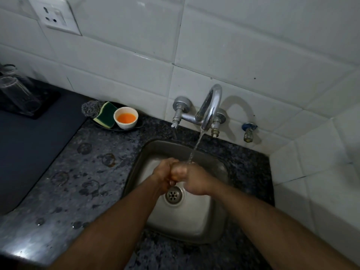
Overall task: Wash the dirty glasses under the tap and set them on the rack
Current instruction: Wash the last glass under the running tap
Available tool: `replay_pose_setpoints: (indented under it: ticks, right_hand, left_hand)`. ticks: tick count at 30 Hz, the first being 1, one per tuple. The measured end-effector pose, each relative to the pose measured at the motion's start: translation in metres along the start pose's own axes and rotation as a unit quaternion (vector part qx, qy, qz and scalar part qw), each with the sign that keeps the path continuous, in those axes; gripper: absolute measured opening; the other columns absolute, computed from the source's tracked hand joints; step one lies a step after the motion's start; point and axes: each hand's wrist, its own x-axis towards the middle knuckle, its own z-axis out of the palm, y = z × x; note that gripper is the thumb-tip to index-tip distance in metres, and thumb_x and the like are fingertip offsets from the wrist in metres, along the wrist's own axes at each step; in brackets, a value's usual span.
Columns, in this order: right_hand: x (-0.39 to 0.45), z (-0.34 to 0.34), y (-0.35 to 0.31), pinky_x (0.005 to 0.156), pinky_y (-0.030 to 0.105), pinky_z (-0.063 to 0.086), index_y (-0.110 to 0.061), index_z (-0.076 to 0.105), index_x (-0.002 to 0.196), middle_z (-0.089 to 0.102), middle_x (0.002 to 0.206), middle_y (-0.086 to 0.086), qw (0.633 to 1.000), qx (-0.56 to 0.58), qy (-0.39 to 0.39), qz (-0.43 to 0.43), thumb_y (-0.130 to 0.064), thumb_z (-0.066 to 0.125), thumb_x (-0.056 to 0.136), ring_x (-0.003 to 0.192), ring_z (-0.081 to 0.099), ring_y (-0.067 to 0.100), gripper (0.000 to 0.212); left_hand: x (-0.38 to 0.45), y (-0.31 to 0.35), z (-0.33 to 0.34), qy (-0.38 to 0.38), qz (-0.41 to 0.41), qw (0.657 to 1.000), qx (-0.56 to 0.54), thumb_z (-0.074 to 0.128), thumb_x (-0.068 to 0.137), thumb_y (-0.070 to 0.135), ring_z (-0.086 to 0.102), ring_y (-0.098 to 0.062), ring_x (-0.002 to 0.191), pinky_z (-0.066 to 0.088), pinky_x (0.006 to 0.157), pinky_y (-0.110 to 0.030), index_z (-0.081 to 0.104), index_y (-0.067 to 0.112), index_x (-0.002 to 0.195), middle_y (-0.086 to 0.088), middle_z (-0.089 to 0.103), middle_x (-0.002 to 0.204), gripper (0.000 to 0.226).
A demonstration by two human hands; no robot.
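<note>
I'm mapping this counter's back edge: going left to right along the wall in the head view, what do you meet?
Upturned glasses → steel scrubber → green sponge → white bowl of orange liquid → running tap → small blue-capped valve.

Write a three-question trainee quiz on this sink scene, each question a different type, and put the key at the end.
1. True or false: water is running from the tap onto the hands.
2. Multiple choice: what fills the small white bowl on the counter? A) orange liquid B) blue powder C) nothing
3. Short answer: what lies directly left of that bowl?

Key
1. True. The stream lands where the left hand and right hand press together over the sink. No glass is visible between them.
2. A.
3. A green and yellow sponge, with a steel scrubber beyond it.
</note>
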Motion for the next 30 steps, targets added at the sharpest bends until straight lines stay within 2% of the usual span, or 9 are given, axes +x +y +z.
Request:
replay_pose_setpoints:
  ticks: [3, 6, 9, 12, 15, 18, 21, 24, 30]
  right_hand:
    - [-0.005, -0.014, -0.003, 0.102, 0.035, 0.050, -0.014, 0.069, 0.120, 0.069, 0.126, 0.005, 0.935, -0.345, -0.015, -0.078, -0.015, 0.058, 0.100, 0.115, 0.064, 0.025, 0.023]
    - [0.001, -0.021, 0.002, 0.119, 0.043, 0.036, -0.009, 0.071, 0.111, 0.071, 0.122, 0.014, 0.880, -0.445, -0.032, -0.162, -0.016, 0.035, 0.104, 0.114, 0.063, 0.033, 0.036]
    - [0.005, -0.020, 0.013, 0.110, 0.042, 0.047, -0.013, 0.074, 0.116, 0.073, 0.121, 0.009, 0.911, -0.375, 0.021, -0.170, -0.014, 0.042, 0.102, 0.114, 0.065, 0.030, 0.035]
    - [-0.005, -0.007, 0.026, 0.082, 0.030, 0.058, -0.030, 0.083, 0.098, 0.079, 0.101, -0.010, 0.955, -0.134, 0.224, -0.139, -0.009, 0.080, 0.085, 0.089, 0.070, 0.004, 0.024]
    - [-0.016, 0.020, 0.028, 0.074, 0.025, 0.058, -0.026, 0.076, 0.078, 0.070, 0.095, -0.013, 0.918, 0.129, 0.364, -0.092, -0.010, 0.097, 0.063, 0.086, 0.068, 0.006, 0.031]
    - [-0.016, 0.046, 0.026, 0.079, 0.025, 0.059, -0.038, 0.067, 0.103, 0.064, 0.116, -0.014, 0.895, 0.272, 0.348, -0.054, -0.009, 0.099, 0.057, 0.104, 0.066, 0.004, 0.063]
    - [-0.007, 0.057, 0.022, 0.083, 0.028, 0.062, -0.043, 0.054, 0.123, 0.068, 0.120, -0.013, 0.887, 0.336, 0.314, -0.029, -0.013, 0.098, 0.055, 0.107, 0.069, 0.003, 0.087]
    - [0.003, 0.055, 0.017, 0.083, 0.017, 0.056, -0.043, 0.046, 0.126, 0.068, 0.116, -0.016, 0.886, 0.328, 0.327, 0.006, -0.011, 0.097, 0.060, 0.103, 0.068, -0.003, 0.089]
    - [0.008, 0.047, 0.020, 0.085, 0.033, 0.062, -0.037, 0.055, 0.114, 0.072, 0.111, -0.011, 0.895, 0.334, 0.295, 0.022, -0.010, 0.100, 0.053, 0.101, 0.071, 0.006, 0.081]
  left_hand:
    - [0.002, -0.001, -0.005, -0.024, -0.046, 0.998, 0.047, 0.052, 0.096, 0.023, 0.043, -0.013, 0.027, 0.022, 0.030, -0.014, 0.065, 0.008, 0.068, -0.007, 0.057, 0.053, 0.035]
    - [-0.002, 0.001, -0.009, -0.034, -0.099, 0.989, 0.101, 0.052, 0.091, 0.022, 0.046, -0.015, 0.027, 0.024, 0.029, -0.012, 0.063, 0.003, 0.062, -0.012, 0.057, 0.051, 0.037]
    - [-0.002, 0.007, -0.010, -0.046, -0.100, 0.990, 0.092, 0.057, 0.092, 0.030, 0.047, -0.015, 0.031, 0.025, 0.028, -0.012, 0.069, 0.006, 0.071, -0.013, 0.059, 0.057, 0.034]
    - [-0.006, 0.003, -0.013, -0.041, -0.072, 0.996, -0.018, 0.045, 0.105, 0.032, 0.041, -0.012, 0.029, 0.023, 0.027, -0.013, 0.066, 0.006, 0.078, -0.013, 0.055, 0.063, 0.043]
    - [-0.001, -0.008, -0.021, -0.055, -0.084, 0.991, -0.085, 0.038, 0.102, 0.042, 0.039, -0.013, 0.031, 0.019, 0.029, -0.012, 0.069, 0.004, 0.091, -0.016, 0.058, 0.070, 0.051]
    - [-0.004, -0.014, -0.019, -0.087, -0.105, 0.987, -0.088, 0.040, 0.097, 0.043, 0.039, -0.013, 0.034, 0.018, 0.031, -0.011, 0.071, 0.004, 0.098, -0.016, 0.063, 0.084, 0.050]
    - [-0.008, -0.016, -0.011, -0.097, -0.108, 0.987, -0.068, 0.047, 0.092, 0.045, 0.045, -0.015, 0.050, 0.023, 0.034, -0.014, 0.076, 0.007, 0.105, -0.013, 0.071, 0.096, 0.049]
    - [-0.011, -0.015, -0.005, -0.080, -0.107, 0.989, -0.060, 0.049, 0.092, 0.050, 0.053, -0.018, 0.054, 0.038, 0.042, -0.020, 0.075, 0.011, 0.095, -0.007, 0.065, 0.082, 0.046]
    - [-0.015, -0.003, -0.013, -0.049, -0.063, 0.996, 0.031, 0.053, 0.096, 0.042, 0.066, -0.031, 0.090, 0.054, 0.076, -0.037, 0.075, 0.001, 0.120, -0.017, 0.071, 0.104, 0.053]
